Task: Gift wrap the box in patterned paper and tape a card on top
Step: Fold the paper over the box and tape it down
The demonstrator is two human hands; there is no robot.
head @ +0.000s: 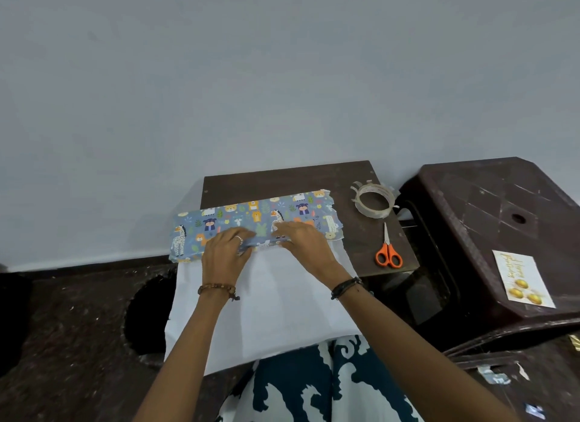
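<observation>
1. Head view: the box (255,222), draped in patterned paper (273,305), lies left of the scissors (388,254).
2. The left hand (224,250) and right hand (303,241) are pressed flat, fingers spread, on the fold.
3. The paper is judged light and easily creased; it is best held at its edges.

left hand (224,251) + right hand (303,241) flat on patterned paper (251,217) (white underside toward lap) | tape roll (373,200), scissors (388,249) beside
</observation>
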